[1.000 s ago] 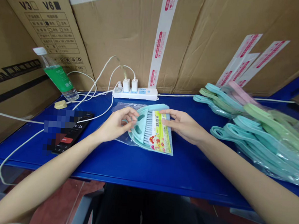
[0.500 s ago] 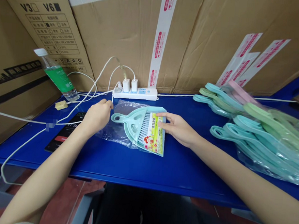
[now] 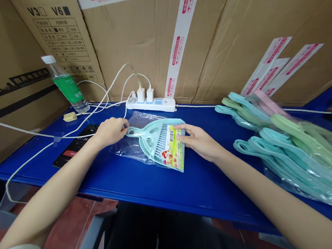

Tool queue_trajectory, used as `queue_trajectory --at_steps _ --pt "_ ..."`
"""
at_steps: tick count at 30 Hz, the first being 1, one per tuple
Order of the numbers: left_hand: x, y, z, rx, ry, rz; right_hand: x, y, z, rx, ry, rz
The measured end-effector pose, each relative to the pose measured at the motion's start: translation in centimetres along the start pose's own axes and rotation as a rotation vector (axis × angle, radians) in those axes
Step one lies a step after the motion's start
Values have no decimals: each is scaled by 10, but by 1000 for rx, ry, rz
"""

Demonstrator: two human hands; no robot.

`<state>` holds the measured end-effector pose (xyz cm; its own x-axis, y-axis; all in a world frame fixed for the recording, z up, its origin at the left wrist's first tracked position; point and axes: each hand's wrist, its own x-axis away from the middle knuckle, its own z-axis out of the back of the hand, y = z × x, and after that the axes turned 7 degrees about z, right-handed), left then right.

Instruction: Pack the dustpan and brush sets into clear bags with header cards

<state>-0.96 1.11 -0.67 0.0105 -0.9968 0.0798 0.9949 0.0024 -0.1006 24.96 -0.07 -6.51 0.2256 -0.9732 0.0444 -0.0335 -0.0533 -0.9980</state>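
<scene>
Two hands held apart, mint-green dustpan-and-brush set (image 3: 147, 138) laid between them on blue tabletop (image 3: 155, 190); clear plastic bag (image 3: 123, 150) at handle (image 3: 140, 133). Left hand (image 3: 112, 131) just shifted from pan body to handle end; right hand (image 3: 198, 141) rested on printed card (image 3: 174, 151). Whether either is clamped cannot be told. Set now seemingly steadied at both ends.

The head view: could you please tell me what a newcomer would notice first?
Probably the mint dustpan and brush with their bright label, between the left hand and right hand. Next, the plastic-wrapped pile of pastel handles at the right, and the green-labelled bottle at the back left.
</scene>
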Motion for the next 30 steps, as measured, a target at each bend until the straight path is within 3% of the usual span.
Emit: queue_trajectory --at_steps 16,24,30 --pt "6 4 3 -113 77 115 2 -8 -2 81 -39 6" --pt "6 2 2 -166 85 166 1 -1 -2 180 -81 114" --pt "8 6 2 -188 85 154 3 6 -9 425 -39 245"
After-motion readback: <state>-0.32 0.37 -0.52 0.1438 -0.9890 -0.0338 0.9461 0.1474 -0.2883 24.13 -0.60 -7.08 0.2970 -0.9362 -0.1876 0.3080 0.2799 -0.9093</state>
